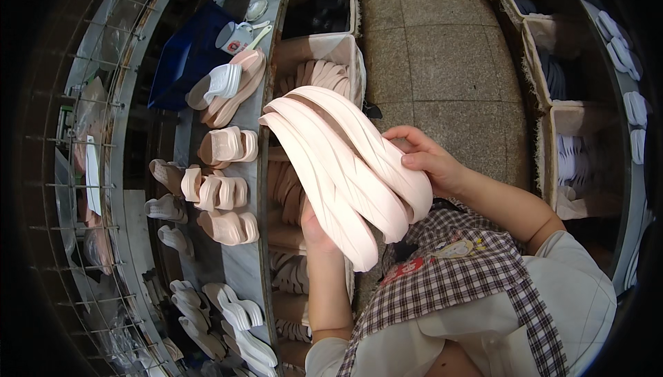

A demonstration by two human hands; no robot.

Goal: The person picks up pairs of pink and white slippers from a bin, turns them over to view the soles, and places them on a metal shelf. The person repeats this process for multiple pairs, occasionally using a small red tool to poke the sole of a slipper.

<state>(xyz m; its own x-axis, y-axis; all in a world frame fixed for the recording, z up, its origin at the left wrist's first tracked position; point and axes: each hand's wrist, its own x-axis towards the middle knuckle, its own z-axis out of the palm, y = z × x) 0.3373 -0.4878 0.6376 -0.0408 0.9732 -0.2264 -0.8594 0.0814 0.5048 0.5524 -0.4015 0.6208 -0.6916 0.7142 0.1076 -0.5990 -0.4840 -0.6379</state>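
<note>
Grey table ran along the left, blue bin toward its far end. Pale pink soles were up off the table's right edge, hands apart: right hand gripping one side, left hand against the other, couldn't tell its grip.

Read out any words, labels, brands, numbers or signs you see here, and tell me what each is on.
White mug: small red print, too small to read.
Checked apron: red patch with pale marks, too blurred to read.
Held pale pink pieces: no text visible.
</note>
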